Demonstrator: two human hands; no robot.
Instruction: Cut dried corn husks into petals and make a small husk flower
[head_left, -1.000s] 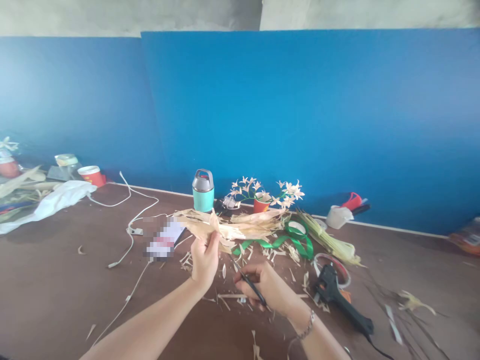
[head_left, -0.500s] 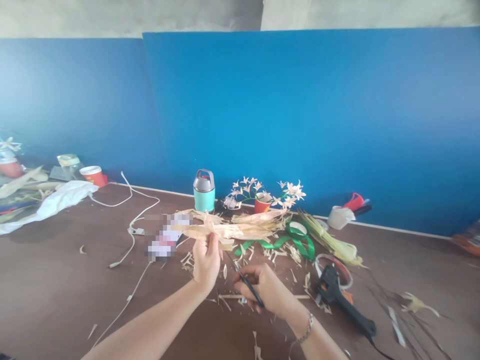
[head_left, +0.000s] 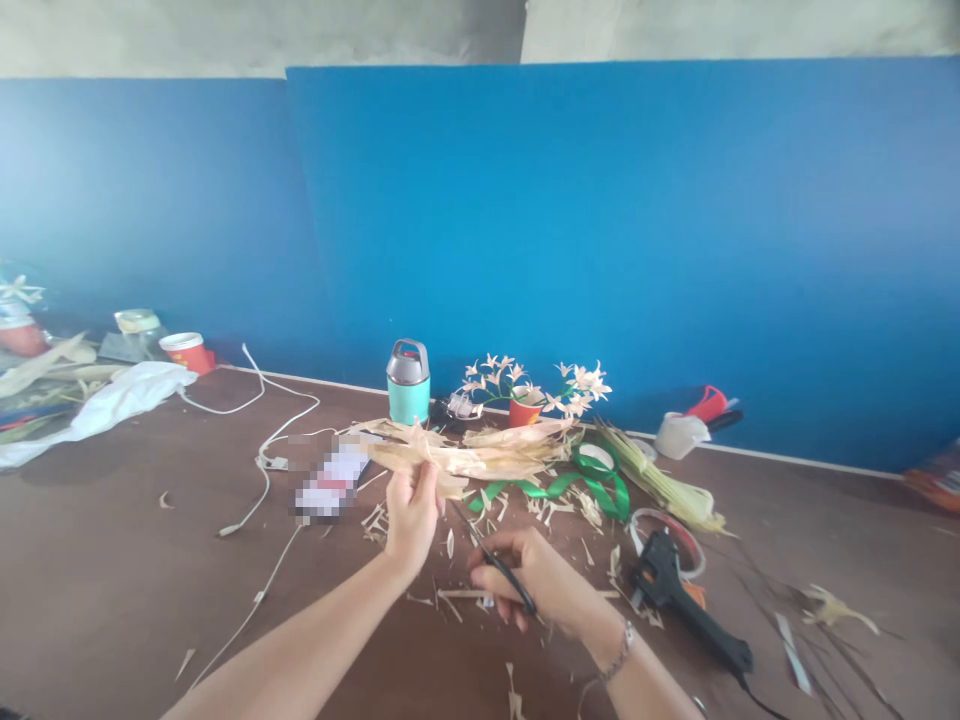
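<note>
My left hand [head_left: 411, 520] pinches a pale dried corn husk [head_left: 397, 457] between thumb and fingers, just above the table. Its front edge overlaps the view of a pile of similar husks [head_left: 517, 460] behind. My right hand [head_left: 544, 580] is closed around a slim pair of dark scissors [head_left: 504, 570], whose tips point up and left toward the husk near my left fingers. Part of the scissors' handles is hidden by the hand. Whether the blades touch the husk I cannot tell. Small husk scraps [head_left: 450, 543] lie between and around both hands.
A glue gun [head_left: 686, 600] lies right of my right hand, by a tape roll [head_left: 634, 515]. Green ribbon [head_left: 616, 495], a teal jar [head_left: 409, 398] and a red cup [head_left: 525, 408] with husk flowers stand behind. A phone [head_left: 330, 480] and white cables [head_left: 262, 480] lie left.
My right hand and the scissors have shifted slightly right. The husk in my left hand has tilted a little, while the things on the table stay put.
</note>
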